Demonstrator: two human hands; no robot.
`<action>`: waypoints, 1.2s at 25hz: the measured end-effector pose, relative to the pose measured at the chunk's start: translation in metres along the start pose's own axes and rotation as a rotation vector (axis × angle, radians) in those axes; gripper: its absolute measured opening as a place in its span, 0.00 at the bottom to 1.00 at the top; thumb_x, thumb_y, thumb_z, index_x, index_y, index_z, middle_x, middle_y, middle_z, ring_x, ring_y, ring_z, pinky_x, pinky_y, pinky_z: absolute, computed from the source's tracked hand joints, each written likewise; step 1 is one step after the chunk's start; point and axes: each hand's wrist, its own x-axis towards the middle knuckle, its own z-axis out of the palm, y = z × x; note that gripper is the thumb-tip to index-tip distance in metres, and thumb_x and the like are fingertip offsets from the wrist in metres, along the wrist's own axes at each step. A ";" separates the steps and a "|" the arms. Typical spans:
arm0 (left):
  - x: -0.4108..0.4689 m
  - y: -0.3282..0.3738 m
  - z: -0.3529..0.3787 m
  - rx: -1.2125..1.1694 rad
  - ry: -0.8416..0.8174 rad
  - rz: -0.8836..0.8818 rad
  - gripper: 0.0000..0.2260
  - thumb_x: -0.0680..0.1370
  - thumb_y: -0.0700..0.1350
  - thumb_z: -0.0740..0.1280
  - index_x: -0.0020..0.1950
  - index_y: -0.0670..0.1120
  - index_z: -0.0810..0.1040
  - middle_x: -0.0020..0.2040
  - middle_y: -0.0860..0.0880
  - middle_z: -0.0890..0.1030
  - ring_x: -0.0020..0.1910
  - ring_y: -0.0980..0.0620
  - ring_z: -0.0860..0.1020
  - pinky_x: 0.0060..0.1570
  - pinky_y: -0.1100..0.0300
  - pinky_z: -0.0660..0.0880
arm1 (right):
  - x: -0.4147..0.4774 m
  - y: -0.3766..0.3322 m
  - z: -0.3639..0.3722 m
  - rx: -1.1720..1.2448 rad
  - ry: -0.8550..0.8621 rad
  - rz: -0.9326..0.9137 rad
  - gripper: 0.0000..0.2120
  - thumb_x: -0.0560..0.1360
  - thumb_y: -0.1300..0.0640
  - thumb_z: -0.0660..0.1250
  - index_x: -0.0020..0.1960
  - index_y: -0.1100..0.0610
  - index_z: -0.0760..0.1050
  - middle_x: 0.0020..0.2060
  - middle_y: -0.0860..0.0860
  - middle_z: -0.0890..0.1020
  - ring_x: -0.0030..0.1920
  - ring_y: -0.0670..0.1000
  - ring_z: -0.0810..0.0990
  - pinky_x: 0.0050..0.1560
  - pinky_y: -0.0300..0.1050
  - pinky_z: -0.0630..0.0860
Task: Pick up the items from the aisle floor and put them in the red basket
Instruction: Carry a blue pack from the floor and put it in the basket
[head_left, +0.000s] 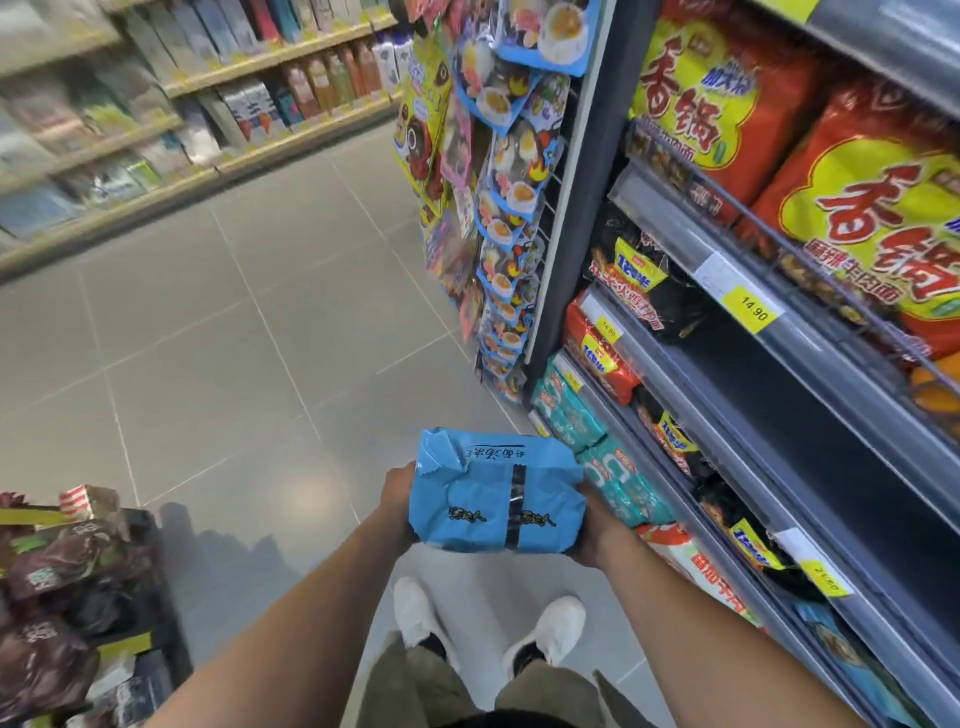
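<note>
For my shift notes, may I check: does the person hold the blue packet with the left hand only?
No: the head view shows the blue packet held by the left hand and the right hand, one at each end.

shop aisle, stocked shelves (810, 332) of noodle packs (878, 208), yellow price tags (754, 308)

Open floor (234, 338) ahead (shelves (737, 374) right)

Packet (496, 496) between both hands — shelves (779, 322) right, floor (234, 338) below
</note>
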 end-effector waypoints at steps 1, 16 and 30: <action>-0.004 0.004 0.007 0.001 0.013 -0.015 0.05 0.74 0.43 0.69 0.48 0.43 0.77 0.48 0.41 0.80 0.52 0.39 0.77 0.58 0.41 0.76 | -0.001 -0.003 -0.005 -0.003 -0.008 -0.008 0.24 0.83 0.37 0.57 0.53 0.56 0.79 0.37 0.54 0.88 0.35 0.54 0.87 0.32 0.46 0.82; 0.010 0.038 0.172 0.382 -0.178 -0.087 0.09 0.83 0.42 0.61 0.49 0.39 0.76 0.50 0.35 0.79 0.47 0.38 0.77 0.51 0.44 0.74 | -0.041 0.007 -0.109 0.541 0.221 -0.172 0.24 0.82 0.39 0.61 0.56 0.58 0.82 0.43 0.57 0.88 0.38 0.57 0.87 0.41 0.52 0.83; -0.147 -0.084 0.281 1.157 -0.835 -0.009 0.11 0.84 0.45 0.59 0.43 0.45 0.74 0.37 0.44 0.81 0.34 0.49 0.79 0.36 0.61 0.73 | -0.193 0.239 -0.112 1.216 0.652 -0.529 0.17 0.84 0.46 0.60 0.62 0.54 0.82 0.53 0.56 0.88 0.50 0.57 0.88 0.48 0.53 0.82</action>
